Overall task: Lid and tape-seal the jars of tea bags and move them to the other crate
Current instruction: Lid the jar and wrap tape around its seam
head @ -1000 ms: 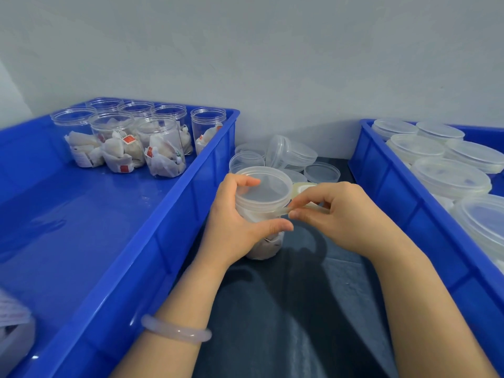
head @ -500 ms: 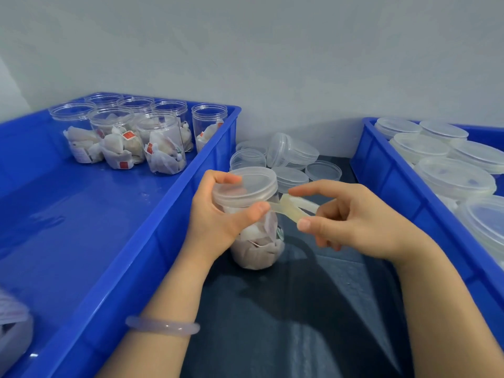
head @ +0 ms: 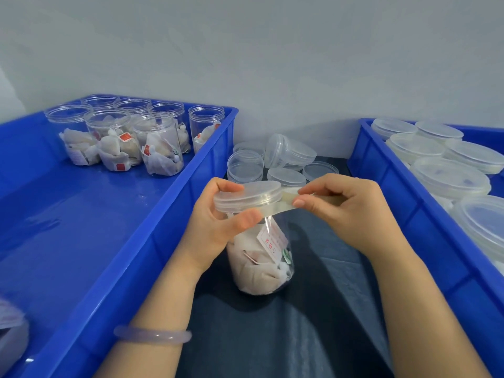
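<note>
A clear jar of tea bags [head: 263, 257] stands tilted on the dark mat between two blue crates, a translucent lid [head: 246, 194] on its mouth. My left hand [head: 215, 227] grips the jar just under the lid, thumb pressing a strip of clear tape [head: 276, 209] onto the rim. My right hand [head: 346, 208] pinches the tape's free end, stretched off to the right of the lid. The left crate [head: 152, 203] holds several open jars of tea bags [head: 161, 145] at its far end. The right crate [head: 409, 203] holds several lidded jars [head: 450, 181].
Several loose clear lids [head: 286, 175] lie on the mat behind the jar, close to the grey wall. A pale bangle [head: 152, 335] sits on my left wrist. A white object [head: 11, 336] shows at the lower left corner.
The jar has tipped so its side faces me more. My right hand has drawn the tape out and up toward the lid's right edge, while my left thumb stays on the tape.
</note>
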A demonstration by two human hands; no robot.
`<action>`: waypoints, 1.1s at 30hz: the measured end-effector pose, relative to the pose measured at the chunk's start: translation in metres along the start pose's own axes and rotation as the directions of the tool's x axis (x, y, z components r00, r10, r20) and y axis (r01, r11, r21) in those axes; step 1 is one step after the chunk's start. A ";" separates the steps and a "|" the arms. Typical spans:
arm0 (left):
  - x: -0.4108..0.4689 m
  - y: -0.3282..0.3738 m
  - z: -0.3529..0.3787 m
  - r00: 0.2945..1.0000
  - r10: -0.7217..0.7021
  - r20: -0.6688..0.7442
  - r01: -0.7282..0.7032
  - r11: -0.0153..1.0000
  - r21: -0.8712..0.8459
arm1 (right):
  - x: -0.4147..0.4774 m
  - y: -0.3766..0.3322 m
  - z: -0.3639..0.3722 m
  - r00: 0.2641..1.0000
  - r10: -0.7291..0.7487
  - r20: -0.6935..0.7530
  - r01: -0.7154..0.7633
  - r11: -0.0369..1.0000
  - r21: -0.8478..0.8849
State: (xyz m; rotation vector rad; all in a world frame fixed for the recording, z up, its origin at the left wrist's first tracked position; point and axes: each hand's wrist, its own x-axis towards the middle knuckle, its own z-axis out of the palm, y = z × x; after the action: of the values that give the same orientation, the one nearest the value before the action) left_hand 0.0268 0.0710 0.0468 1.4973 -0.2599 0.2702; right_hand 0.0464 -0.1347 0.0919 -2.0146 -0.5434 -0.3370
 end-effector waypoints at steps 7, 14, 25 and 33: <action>0.001 -0.002 0.000 0.996 -0.033 -0.079 0.032 0.999 -0.018 | -0.003 -0.013 -0.015 0.994 -0.034 0.102 0.030 0.998 0.048; 0.001 -0.003 0.002 0.990 -0.033 -0.134 0.039 0.998 0.042 | -0.004 -0.023 -0.022 0.988 -0.079 0.133 0.069 0.995 0.074; -0.002 -0.003 0.006 0.997 0.036 -0.074 -0.035 0.999 0.011 | 0.002 -0.011 -0.009 0.997 0.047 0.062 -0.041 0.994 -0.101; -0.007 0.001 0.006 0.999 0.044 0.010 -0.044 0.999 -0.003 | 0.008 -0.009 -0.008 0.970 0.174 0.168 -0.156 0.981 -0.115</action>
State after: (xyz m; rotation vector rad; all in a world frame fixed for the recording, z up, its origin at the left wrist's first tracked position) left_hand 0.0194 0.0648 0.0456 1.4914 -0.3019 0.2976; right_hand 0.0484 -0.1367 0.1060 -2.1852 -0.4714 -0.0847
